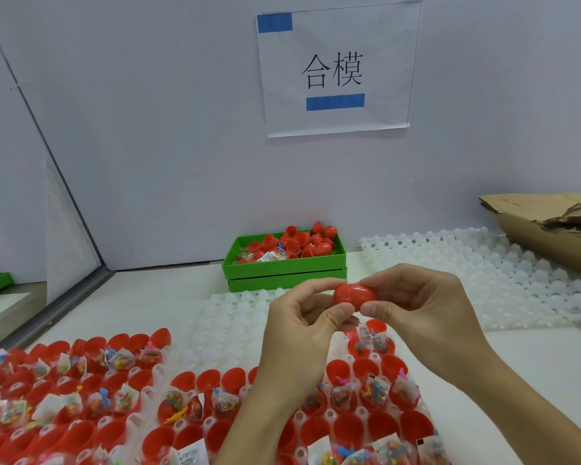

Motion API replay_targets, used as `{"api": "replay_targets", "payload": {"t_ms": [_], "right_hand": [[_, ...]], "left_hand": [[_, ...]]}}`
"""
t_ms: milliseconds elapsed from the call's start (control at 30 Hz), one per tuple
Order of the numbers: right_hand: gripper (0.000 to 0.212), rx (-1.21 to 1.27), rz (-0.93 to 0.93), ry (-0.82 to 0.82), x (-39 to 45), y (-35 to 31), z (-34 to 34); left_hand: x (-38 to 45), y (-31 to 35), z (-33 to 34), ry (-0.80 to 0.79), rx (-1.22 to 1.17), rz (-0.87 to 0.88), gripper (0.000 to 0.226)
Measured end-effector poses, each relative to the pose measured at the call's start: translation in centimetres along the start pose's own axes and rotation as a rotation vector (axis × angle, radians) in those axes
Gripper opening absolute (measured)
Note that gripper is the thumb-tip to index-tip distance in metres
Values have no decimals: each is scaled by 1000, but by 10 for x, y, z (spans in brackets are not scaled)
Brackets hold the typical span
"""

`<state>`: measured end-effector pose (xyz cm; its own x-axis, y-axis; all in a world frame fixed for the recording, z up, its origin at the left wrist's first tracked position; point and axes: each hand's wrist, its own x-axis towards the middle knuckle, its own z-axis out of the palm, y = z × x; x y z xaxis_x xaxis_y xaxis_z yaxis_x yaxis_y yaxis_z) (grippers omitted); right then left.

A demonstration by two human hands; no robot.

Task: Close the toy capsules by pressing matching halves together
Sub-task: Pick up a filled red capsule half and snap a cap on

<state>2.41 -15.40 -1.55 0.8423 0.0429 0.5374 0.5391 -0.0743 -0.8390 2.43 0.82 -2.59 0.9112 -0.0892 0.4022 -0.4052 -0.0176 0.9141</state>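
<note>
Pinching red capsule [354, 297], left hand [304, 315]; right hand [416, 305].

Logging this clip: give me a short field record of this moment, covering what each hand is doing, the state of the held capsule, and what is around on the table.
left hand: pinches the left end of the red capsule
right hand: pinches its right end
capsule state: halves together, seam visible; full closure cannot be told
near trays: white trays holding open red halves, many with toy packets
behind: green bin of red halves and packets
right: bare white tray, torn cardboard
wall: paper sign
</note>
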Motion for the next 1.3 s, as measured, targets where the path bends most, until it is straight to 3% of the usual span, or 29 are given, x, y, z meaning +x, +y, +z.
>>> {"api": "replay_targets", "payload": {"t_ms": [333, 500, 900, 1300], "right_hand": [[19, -16, -11, 34, -1, -5, 3], [31, -73, -5, 46, -2, -2, 4], [29, -69, 44, 54, -3, -6, 7], [42, -65, 78, 40, -2, -1, 5]], "left_hand": [[0, -1, -1, 16, 36, 12, 22], [0, 0, -4, 1, 37, 15, 22], [-2, 0, -1, 39, 80, 48, 14], [-1, -2, -1, -20, 119, 52, 16]]}}
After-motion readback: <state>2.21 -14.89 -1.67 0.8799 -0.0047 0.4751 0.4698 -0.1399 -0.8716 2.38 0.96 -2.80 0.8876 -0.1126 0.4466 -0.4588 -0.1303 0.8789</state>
